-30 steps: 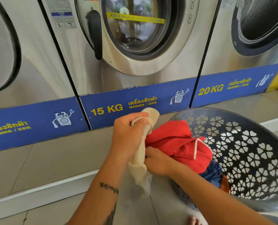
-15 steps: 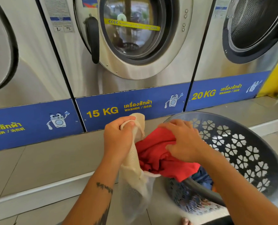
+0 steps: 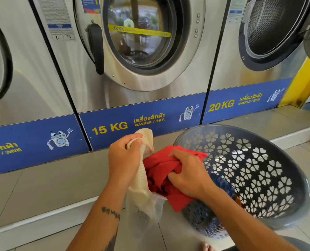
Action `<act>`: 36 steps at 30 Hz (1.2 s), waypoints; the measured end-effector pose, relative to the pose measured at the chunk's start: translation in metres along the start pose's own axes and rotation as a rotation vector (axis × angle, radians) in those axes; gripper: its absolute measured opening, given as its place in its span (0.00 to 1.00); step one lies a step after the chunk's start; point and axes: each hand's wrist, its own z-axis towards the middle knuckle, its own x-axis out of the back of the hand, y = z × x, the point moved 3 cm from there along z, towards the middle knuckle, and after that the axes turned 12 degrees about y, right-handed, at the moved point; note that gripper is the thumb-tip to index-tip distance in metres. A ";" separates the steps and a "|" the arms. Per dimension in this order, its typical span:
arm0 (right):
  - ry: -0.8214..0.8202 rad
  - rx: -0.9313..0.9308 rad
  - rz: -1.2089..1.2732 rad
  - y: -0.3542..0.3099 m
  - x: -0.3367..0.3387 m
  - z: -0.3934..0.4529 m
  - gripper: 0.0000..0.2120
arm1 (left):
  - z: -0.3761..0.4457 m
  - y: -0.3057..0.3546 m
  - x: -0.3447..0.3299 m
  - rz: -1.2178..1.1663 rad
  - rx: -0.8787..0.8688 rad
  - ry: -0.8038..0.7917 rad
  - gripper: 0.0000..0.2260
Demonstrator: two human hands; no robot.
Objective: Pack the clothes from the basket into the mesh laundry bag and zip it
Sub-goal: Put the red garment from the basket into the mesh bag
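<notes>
- The left hand [image 3: 124, 161] has its fingers [image 3: 132, 138] curled tight around the top edge of the mesh laundry bag [image 3: 143, 192].
- The bag is cream and hangs down from that hand toward the floor [image 3: 41, 241].
- The right hand [image 3: 188, 175] has its fingers curled into a red cloth [image 3: 161, 171] and grips it.
- The red cloth sits at the mouth of the bag, right beside the left hand. Part of it hangs over the rim of the basket [image 3: 259, 171].
- The basket is grey with flower holes. It is tipped toward the person.
- A blue cloth [image 3: 221, 182] lies in the basket, under the right wrist.
- Big silver washers stand behind. The middle washer [image 3: 141, 87] says 15 KG.
</notes>
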 end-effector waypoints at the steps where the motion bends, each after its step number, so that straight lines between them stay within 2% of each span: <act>1: 0.026 0.024 0.066 -0.009 -0.001 -0.003 0.15 | 0.002 0.000 0.000 -0.017 0.004 0.004 0.09; 5: 0.044 0.186 0.230 -0.040 -0.019 -0.017 0.23 | 0.000 0.008 -0.004 -0.113 0.042 -0.092 0.08; 7: -0.004 0.196 0.256 -0.043 -0.035 -0.024 0.26 | -0.003 0.013 -0.003 -0.158 0.072 -0.144 0.08; 9: -0.087 0.180 0.235 -0.037 -0.054 -0.026 0.22 | -0.006 0.015 0.000 -0.166 0.076 -0.199 0.09; 12: -0.308 0.173 0.024 -0.032 -0.079 -0.025 0.13 | -0.011 0.018 0.002 -0.204 0.086 -0.262 0.09; 14: -0.450 0.155 -0.091 -0.036 -0.087 -0.023 0.14 | -0.011 0.017 0.006 -0.215 0.079 -0.229 0.09; 19: -0.612 0.141 -0.117 -0.050 -0.064 -0.012 0.26 | 0.006 0.004 0.017 -0.189 0.137 -0.049 0.08; 21: -0.521 0.152 -0.109 -0.057 -0.036 -0.002 0.23 | 0.008 0.003 0.015 -0.190 0.139 -0.040 0.08; 23: -0.323 0.132 -0.144 -0.055 -0.007 0.008 0.20 | 0.006 0.005 0.009 -0.195 0.135 -0.038 0.08; 25: -0.176 0.109 -0.358 -0.041 0.012 0.009 0.26 | 0.000 0.008 0.002 -0.201 0.145 -0.039 0.07; 27: -0.252 0.001 -0.568 -0.014 0.017 -0.001 0.35 | -0.005 0.008 -0.003 -0.199 0.153 -0.042 0.07; 29: -0.402 -0.132 -0.533 0.010 0.013 -0.013 0.36 | -0.010 0.008 -0.005 -0.189 0.161 -0.045 0.07; 31: -0.410 -0.152 -0.471 0.018 0.009 -0.016 0.29 | -0.015 0.008 -0.007 -0.167 0.158 -0.051 0.07; 34: -0.259 -0.098 -0.430 0.007 0.009 -0.012 0.17 | -0.021 0.009 -0.010 -0.142 0.131 -0.052 0.08; 36: -0.141 -0.099 -0.315 -0.003 0.014 -0.008 0.13 | -0.023 0.010 -0.011 -0.130 0.107 -0.042 0.08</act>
